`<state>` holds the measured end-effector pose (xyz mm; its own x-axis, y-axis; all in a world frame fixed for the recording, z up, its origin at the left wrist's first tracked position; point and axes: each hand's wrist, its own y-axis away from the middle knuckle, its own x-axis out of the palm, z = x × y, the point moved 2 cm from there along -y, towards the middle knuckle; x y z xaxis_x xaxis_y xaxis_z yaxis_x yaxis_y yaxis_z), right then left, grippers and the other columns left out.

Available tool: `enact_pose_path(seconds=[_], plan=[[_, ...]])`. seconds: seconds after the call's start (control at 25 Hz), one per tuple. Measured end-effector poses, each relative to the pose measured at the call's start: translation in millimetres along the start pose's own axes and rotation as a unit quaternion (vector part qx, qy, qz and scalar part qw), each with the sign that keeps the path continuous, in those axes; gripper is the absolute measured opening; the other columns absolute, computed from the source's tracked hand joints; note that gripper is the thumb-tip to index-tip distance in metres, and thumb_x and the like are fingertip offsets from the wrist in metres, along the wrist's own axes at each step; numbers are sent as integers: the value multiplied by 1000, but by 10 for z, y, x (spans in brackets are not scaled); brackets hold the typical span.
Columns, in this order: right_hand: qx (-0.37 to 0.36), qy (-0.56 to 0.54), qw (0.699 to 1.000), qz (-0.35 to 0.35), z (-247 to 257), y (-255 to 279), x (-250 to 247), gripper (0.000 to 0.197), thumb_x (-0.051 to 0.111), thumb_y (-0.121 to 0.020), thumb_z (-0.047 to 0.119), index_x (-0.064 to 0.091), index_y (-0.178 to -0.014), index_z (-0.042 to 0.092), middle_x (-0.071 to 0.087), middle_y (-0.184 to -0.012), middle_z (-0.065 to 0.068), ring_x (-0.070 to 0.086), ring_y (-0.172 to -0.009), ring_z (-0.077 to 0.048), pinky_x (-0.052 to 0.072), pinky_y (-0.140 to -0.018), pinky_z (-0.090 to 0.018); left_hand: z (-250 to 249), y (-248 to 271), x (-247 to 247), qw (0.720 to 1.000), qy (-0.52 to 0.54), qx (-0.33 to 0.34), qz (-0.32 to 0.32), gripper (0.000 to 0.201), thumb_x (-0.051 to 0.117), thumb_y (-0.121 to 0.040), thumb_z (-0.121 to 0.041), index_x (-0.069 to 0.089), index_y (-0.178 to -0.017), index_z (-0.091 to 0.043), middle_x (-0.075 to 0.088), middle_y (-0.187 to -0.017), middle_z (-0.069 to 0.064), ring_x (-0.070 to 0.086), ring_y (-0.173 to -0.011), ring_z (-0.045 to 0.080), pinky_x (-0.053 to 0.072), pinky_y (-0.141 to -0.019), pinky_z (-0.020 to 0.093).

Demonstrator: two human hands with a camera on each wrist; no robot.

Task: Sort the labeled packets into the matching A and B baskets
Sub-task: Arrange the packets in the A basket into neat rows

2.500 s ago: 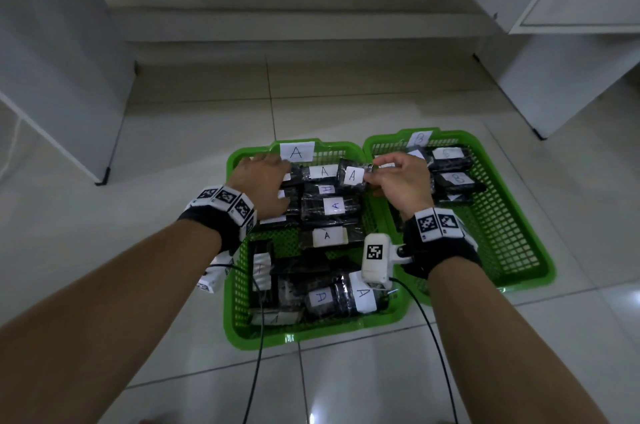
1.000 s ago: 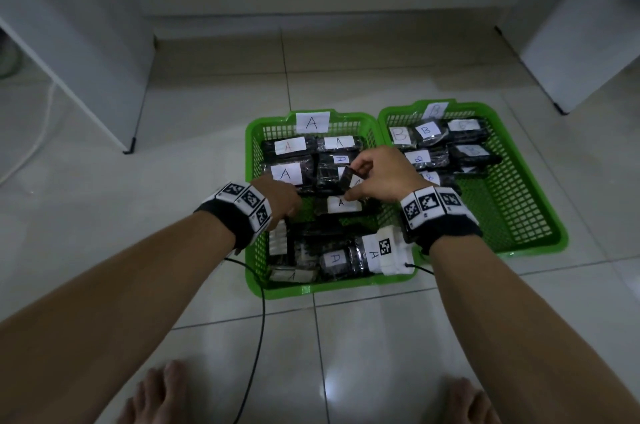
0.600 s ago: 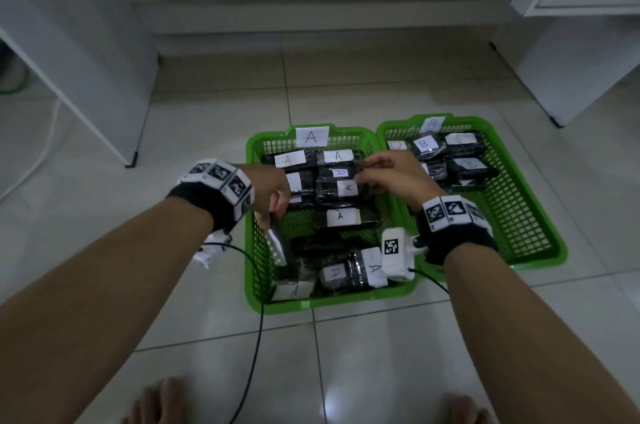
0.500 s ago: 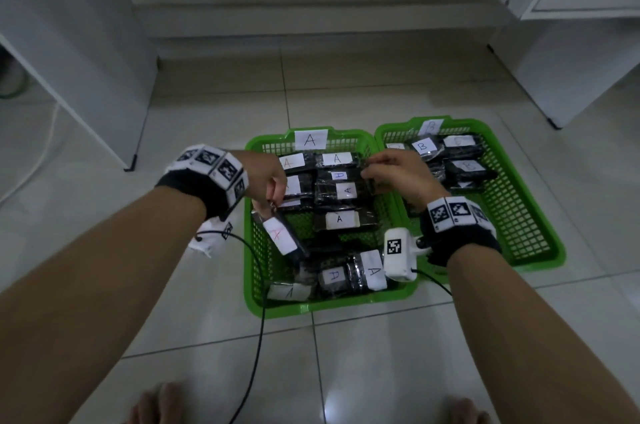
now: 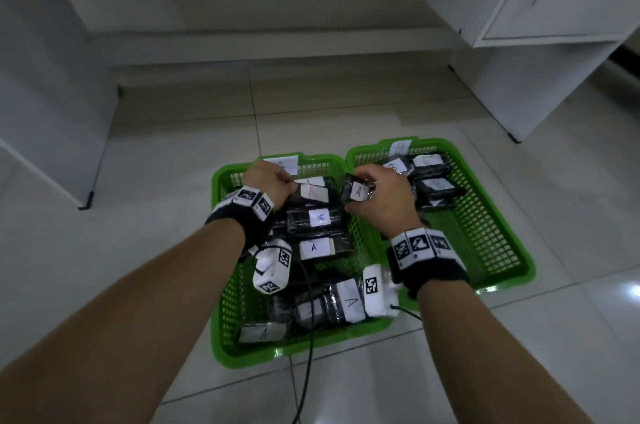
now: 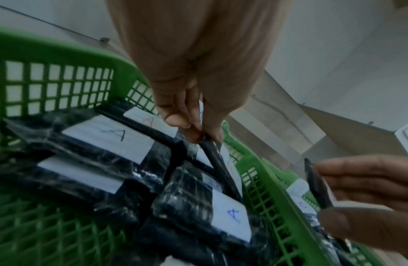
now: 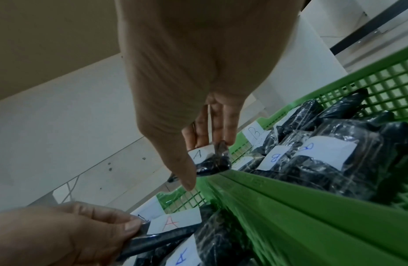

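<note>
Now your right hand (image 5: 382, 203) pinches an A packet (image 5: 358, 191) above the rims between the baskets; carry it left and lay it label-up in the A basket (image 5: 221, 285), where your left hand (image 5: 268, 181) grips a red-A packet (image 5: 313, 193) at the far end.

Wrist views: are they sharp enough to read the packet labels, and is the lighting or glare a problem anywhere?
Left wrist view: dim, edges smeared, a blue A label readable. Right wrist view: near basket rim blurred, B labels legible. Head view: dark overall, glare spot on the floor tile, wide-angle bending at the edges.
</note>
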<state>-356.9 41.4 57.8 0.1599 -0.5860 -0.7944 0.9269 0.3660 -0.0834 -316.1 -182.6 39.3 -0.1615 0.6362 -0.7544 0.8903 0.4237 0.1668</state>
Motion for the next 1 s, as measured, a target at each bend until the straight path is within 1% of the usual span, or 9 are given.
enact_pose_path(seconds=[0.04,0.16,0.28,0.44,0.6,0.68,0.76,0.88,1.0], plan=[[-10,5,1000,-14,-36,-12,-17,58,92,-65,17,70,-119,14,71,-112,-1,61,-98,-13,49,-92,-27,-5,-20,71,1000,-19,9,1,22,78,-81,-30,78,-97,-15,73,-102,1,68,-95,18,55,-86,28],[-26,-3,999,-29,-105,-36,-15,50,90,-65,16,73,-111,13,73,-107,-3,58,-92,-12,43,-85,-24,1,-34,190,994,-91,57,-8,24,78,-79,-30,74,-94,-12,71,-101,5,66,-94,22,56,-83,33],[-29,-9,999,-25,-113,-44,47,49,91,-63,19,73,-108,14,73,-105,-4,63,-97,-20,51,-88,-32,14,-60,251,977,-178,117,16,22,71,-88,-26,75,-103,-10,68,-109,9,65,-101,27,53,-83,31],[-35,-1,999,-5,-113,7,125,53,91,-61,24,72,-110,17,73,-104,-3,65,-99,-23,55,-89,-42,60,-59,323,963,-207,159,72,23,63,-90,-18,74,-108,-10,66,-114,11,63,-106,31,48,-83,30],[-50,23,998,20,-147,99,61,55,89,-62,23,72,-113,17,71,-104,-1,61,-100,-21,52,-91,-38,-15,176,233,952,-185,241,46,24,57,-83,-10,69,-103,-11,66,-108,8,63,-98,29,54,-83,37],[-52,25,998,23,-168,168,10,56,88,-62,23,71,-115,17,71,-106,-2,60,-101,-20,50,-91,-34,-44,381,171,938,-165,298,57,10,60,-79,-19,69,-84,-18,69,-87,-1,64,-79,20,56,-74,36],[-49,25,998,28,-162,236,3,58,88,-62,24,70,-117,18,69,-108,-1,57,-101,-17,46,-90,-30,11,574,147,924,-182,303,145,14,69,-79,-34,67,-73,-21,68,-73,-9,62,-68,9,57,-71,34],[-58,25,997,47,-57,279,88,59,88,-62,26,70,-118,22,70,-110,1,59,-102,-16,50,-92,-32,145,773,181,892,-240,252,288,47,76,-63,-68,70,-88,-28,70,-84,-15,64,-78,4,55,-76,28],[-65,21,995,67,73,308,187,58,89,-63,30,70,-118,22,69,-112,0,60,-104,-17,51,-94,-34,220,897,249,868,-298,243,314,65,79,-61,-69,68,-112,-31,67,-105,-9,62,-96,13,52,-84,29]])
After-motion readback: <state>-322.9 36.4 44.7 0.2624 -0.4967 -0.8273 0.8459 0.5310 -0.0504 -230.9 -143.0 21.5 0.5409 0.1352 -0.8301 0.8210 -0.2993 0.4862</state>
